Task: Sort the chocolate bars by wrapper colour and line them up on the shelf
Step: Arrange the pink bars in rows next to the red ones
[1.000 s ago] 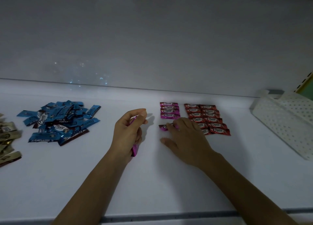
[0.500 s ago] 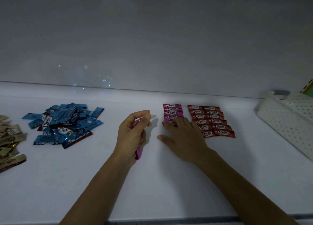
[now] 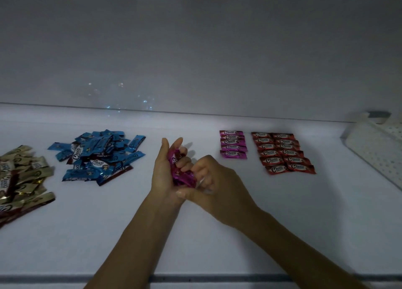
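My left hand [image 3: 165,171] holds a bunch of pink-wrapped chocolate bars [image 3: 181,175] upright at the middle of the white shelf [image 3: 195,234]. My right hand [image 3: 215,186] has its fingers curled onto that bunch from the right. A column of pink bars [image 3: 233,144] lies flat further right. Beside it, red bars [image 3: 282,152] lie lined up in two columns. A loose heap of blue bars [image 3: 97,156] sits to the left, and a heap of gold bars [image 3: 19,177] lies at the far left edge.
A white perforated basket [image 3: 376,149] stands at the right end of the shelf. The shelf's back wall rises just behind the bars. The front lip of the shelf [image 3: 217,279] runs below my forearms.
My right hand has left the pink column, where it set a bar down, and come back to the bunch in my left hand. The pink column is one bar longer.
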